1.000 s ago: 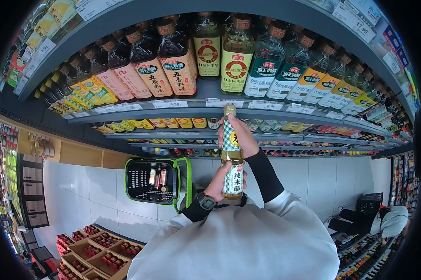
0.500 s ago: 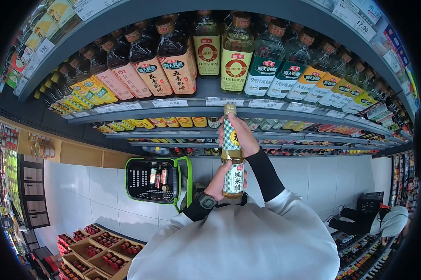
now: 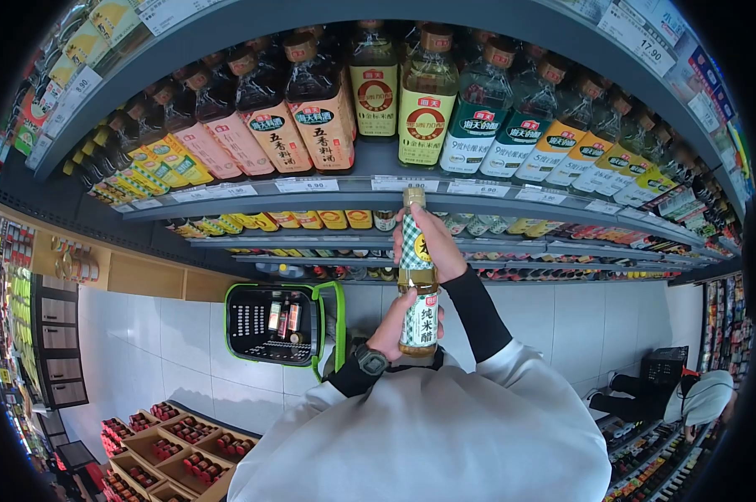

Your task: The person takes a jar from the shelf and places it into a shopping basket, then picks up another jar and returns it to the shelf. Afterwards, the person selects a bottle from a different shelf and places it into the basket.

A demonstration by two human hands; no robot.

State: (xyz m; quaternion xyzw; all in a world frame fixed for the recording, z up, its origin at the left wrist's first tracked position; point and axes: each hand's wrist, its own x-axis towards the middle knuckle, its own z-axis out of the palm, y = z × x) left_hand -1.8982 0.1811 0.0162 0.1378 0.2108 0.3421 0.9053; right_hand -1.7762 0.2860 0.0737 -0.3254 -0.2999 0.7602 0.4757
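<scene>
A rice vinegar bottle (image 3: 424, 322) with a green checked label and pale gold cap is held lengthwise in front of my chest, its cap toward the shelf. My left hand (image 3: 386, 328), with a dark watch at the wrist, is closed around its lower part. Higher up, my right hand (image 3: 442, 244) wraps the checked neck section from the right. Just beyond the cap, a shelf edge (image 3: 378, 186) carries price tags. Above it stands a row of bottles, among them a yellow-green labelled vinegar bottle (image 3: 426, 113) and green-labelled ones (image 3: 477, 125).
A black shopping basket (image 3: 271, 356) with a green rim and several bottles inside stands on the tiled floor to the left. Wooden display bins (image 3: 164, 452) are at lower left. Another person (image 3: 698, 397) bends by shelves at far right, near a dark crate (image 3: 665, 363).
</scene>
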